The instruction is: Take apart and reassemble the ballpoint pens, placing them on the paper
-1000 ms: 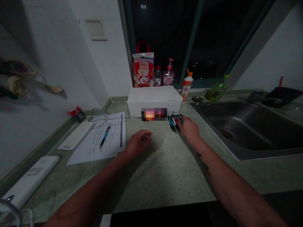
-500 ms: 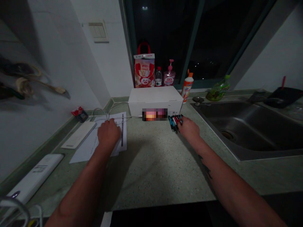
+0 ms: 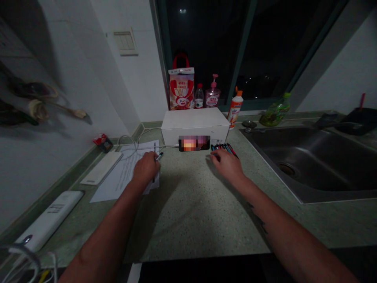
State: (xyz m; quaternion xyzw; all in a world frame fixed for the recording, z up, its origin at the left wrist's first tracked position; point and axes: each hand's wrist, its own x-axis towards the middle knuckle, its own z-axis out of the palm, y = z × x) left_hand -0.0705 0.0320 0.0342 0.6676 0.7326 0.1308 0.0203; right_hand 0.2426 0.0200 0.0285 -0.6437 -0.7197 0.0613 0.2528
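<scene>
My left hand (image 3: 145, 167) is closed around a pen, above the right side of the printed papers (image 3: 118, 173). One end of the pen (image 3: 160, 156) sticks out past the fingers towards the right. On the counter's right half, my right hand (image 3: 227, 163) hovers at the near side of a row of pens (image 3: 224, 147), thumb and forefinger slightly apart with nothing visible between them. Those pens, black, blue and red, lie side by side, partly hidden by the hand. Left of them a phone (image 3: 194, 144) with a blurred screen leans on a white box (image 3: 196, 120).
A steel sink (image 3: 324, 165) is set into the counter at right. Behind the box stand a red-white bag (image 3: 182, 90), a small bottle (image 3: 199, 97), a pink pump bottle (image 3: 212, 94) and an orange-capped bottle (image 3: 235, 108). White cables (image 3: 137, 143) and a white power strip (image 3: 50, 220) lie left.
My left hand has moved right, and a pen now shows in it. The right hand has shifted slightly left and nearer, uncovering more of the pens. The view has shifted a little.
</scene>
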